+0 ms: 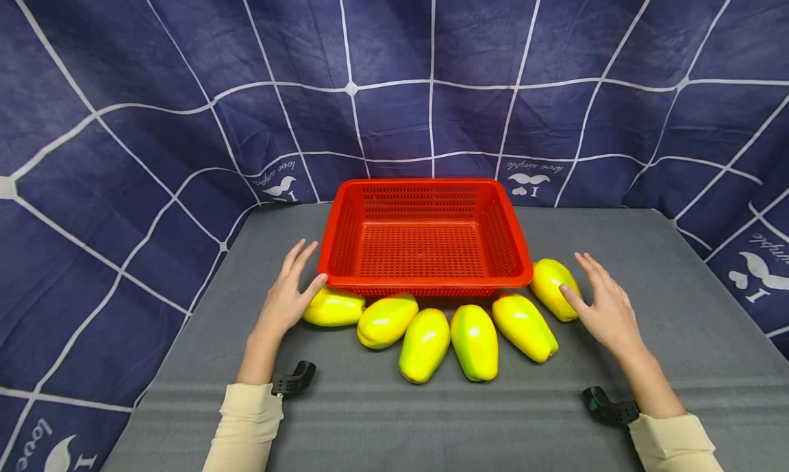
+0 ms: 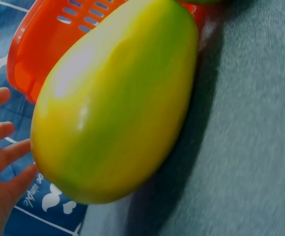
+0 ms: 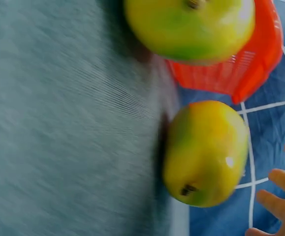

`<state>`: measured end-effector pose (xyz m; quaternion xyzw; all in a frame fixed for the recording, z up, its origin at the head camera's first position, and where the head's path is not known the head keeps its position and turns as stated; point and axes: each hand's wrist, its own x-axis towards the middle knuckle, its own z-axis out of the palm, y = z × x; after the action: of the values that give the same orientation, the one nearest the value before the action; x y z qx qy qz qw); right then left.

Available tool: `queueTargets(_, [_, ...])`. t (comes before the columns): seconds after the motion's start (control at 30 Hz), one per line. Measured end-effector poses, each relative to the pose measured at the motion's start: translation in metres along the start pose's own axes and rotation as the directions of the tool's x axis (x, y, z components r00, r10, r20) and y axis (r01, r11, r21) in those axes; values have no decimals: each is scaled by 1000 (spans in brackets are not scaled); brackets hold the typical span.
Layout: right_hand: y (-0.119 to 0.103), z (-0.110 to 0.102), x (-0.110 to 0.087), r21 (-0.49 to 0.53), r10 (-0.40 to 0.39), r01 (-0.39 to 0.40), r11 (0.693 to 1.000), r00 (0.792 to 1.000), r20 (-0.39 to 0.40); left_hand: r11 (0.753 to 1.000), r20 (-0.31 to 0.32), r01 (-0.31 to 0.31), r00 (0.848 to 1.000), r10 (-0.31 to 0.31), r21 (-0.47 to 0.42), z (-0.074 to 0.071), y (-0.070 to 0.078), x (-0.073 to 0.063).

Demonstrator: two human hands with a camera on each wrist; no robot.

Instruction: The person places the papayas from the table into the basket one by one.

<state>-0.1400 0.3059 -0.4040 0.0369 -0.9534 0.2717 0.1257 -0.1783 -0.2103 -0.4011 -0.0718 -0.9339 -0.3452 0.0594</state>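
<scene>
Fingers point(image 1: 307, 257) spread and gripping nothing, a person's left hand point(image 1: 285, 302) and right hand point(image 1: 610, 314) hover at opposite ends of an arc of six yellow-green fruits point(image 1: 425, 345) on a gray table point(image 1: 370, 424). The fruits lie outside a red basket point(image 1: 425, 282), curving along its near side and around its right front corner. The left thumb shows just beside the leftmost fruit point(image 1: 333, 308), the right thumb by the rightmost fruit point(image 1: 557, 288); whether either touches cannot be told. The step in hand appears to be an approach, with no grasp made. Lifting a fruit would call for thumb and fingers set on opposite sides of its glossy skin, then curled firmly.
</scene>
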Motion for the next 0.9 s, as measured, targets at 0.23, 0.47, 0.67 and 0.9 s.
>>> queueTargets(0.23, [4,16,-9,48,38,-39,998,999,17,997,-14,18,1000,-19,-74,8,4,4])
queueTargets(0.47, [6,29,-14,207,61,-54,977,998,-29,991,-39,-9,999,4,-132,19,8,9])
queueTargets(0.67, [9,40,-16,336,114,-78,938,990,-89,984,-37,-28,999,22,-175,27,10,14])
queueTargets(0.9, [10,45,-17,379,150,-107,919,985,-86,979,-51,-45,998,36,-198,30,13,16])
